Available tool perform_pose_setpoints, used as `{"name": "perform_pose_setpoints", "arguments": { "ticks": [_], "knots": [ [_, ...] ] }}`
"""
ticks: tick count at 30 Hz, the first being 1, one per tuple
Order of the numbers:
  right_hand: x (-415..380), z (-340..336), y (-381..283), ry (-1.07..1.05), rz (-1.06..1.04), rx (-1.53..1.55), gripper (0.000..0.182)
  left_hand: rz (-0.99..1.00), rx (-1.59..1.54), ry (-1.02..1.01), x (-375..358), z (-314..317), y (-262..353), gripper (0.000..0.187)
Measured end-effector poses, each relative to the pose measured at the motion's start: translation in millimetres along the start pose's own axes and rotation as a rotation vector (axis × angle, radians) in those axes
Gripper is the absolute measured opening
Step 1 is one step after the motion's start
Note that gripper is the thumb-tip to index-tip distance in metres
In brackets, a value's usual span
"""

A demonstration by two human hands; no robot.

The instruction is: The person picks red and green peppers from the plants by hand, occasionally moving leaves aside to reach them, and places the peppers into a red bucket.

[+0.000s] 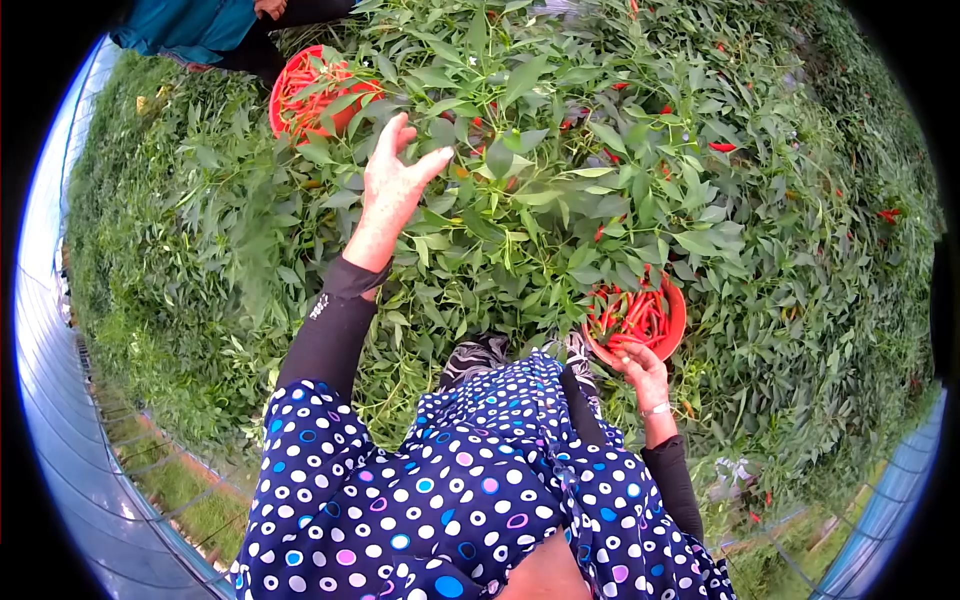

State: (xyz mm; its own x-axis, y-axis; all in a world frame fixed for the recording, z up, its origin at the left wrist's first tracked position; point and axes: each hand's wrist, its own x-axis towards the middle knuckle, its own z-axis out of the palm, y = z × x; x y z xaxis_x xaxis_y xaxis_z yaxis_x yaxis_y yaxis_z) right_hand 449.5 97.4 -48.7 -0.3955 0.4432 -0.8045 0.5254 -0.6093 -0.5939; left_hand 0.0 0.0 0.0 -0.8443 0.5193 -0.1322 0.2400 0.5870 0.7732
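My left hand (393, 185) is stretched out over the pepper plants (530, 210), thumb and fingers spread, with nothing in it that I can see. Green leaves lie just beyond its fingertips. On the right, my right hand (645, 380) is at the near rim of a red bucket (677, 318), its fingers bent over the edge. The bucket holds many red chili peppers (640, 315), some beside the fingertips. Leaves cover part of the bucket's far side.
Another red bucket (277, 105) of red chilies stands at the upper left, near a person in a teal top (190, 30). Dense plants with scattered red chilies (722, 147) surround me. Blue-white sheeting (60, 400) lines the left edge.
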Motion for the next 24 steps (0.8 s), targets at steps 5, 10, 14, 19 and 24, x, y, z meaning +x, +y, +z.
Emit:
{"name": "perform_pose_setpoints", "arguments": {
  "ticks": [5,10,14,19,24],
  "knots": [
    [12.1,-35.2,7.7,-0.053,-0.082,0.03,0.031,0.073,0.202,0.075,89.7,73.3,15.4,0.103],
    [16.2,-50.9,-5.2,-0.047,-0.086,0.126,0.031,-0.137,0.244,-0.243,133.4,138.2,-24.1,0.06],
    [36.6,-60.8,-28.6,-0.057,-0.143,0.088,0.031,-0.204,-0.254,-0.569,69.5,212.8,-76.9,0.024],
    [88.6,-42.2,-102.8,-0.251,-0.238,-0.018,0.032,-0.257,-0.014,-0.68,-76.4,228.8,-37.7,0.031],
    [152.0,39.5,-178.6,-0.448,-0.471,-0.1,0.03,0.16,0.004,-0.526,-110.2,242.3,-88.6,0.029]
  ]
}}
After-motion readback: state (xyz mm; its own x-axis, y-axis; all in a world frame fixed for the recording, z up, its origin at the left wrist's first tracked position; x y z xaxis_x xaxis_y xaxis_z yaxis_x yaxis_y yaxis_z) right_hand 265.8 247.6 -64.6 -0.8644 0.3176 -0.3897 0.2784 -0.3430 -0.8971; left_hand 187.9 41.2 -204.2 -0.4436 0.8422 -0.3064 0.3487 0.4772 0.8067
